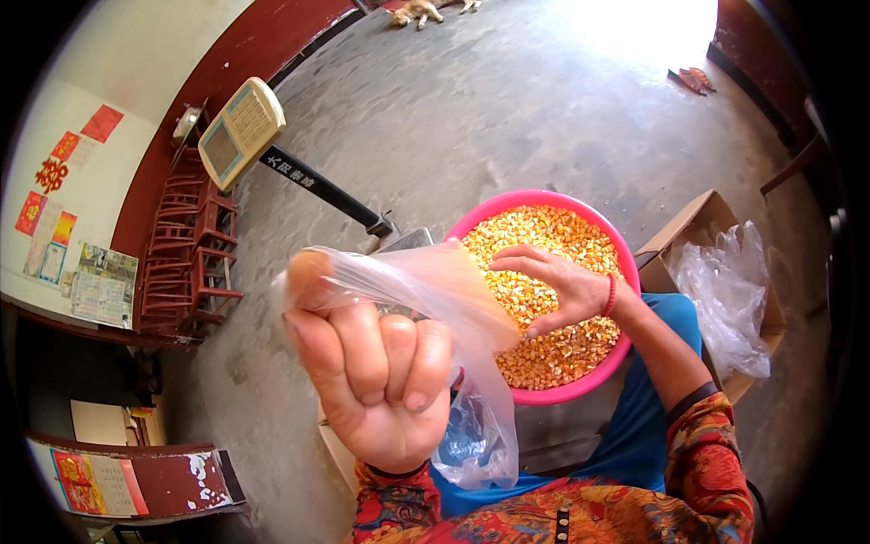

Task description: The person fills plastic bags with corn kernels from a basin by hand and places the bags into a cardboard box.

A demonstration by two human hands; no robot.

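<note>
Raised close to the camera, my left hand [377, 360] pinches the edge of a clear plastic bag [486, 381], its fingers curled. The bag stretches from that hand across the near left rim of a pink basin [629, 272] and hangs down toward my lap. Dried yellow corn kernels [564, 231] fill the basin. Over the kernels at the basin's middle is my right hand [554, 285], with a red cord on the wrist; its fingers are spread and nothing shows between them. Whether its fingertips touch the corn or the bag's far edge I cannot tell.
A platform scale with a display head [241, 134] on a black post [326, 190] stands beyond the basin to the left. At the right is a cardboard box [686, 217] holding crumpled plastic bags [724, 292]. Red wooden chairs [204, 272] line the left wall. A dog [416, 11] lies far off.
</note>
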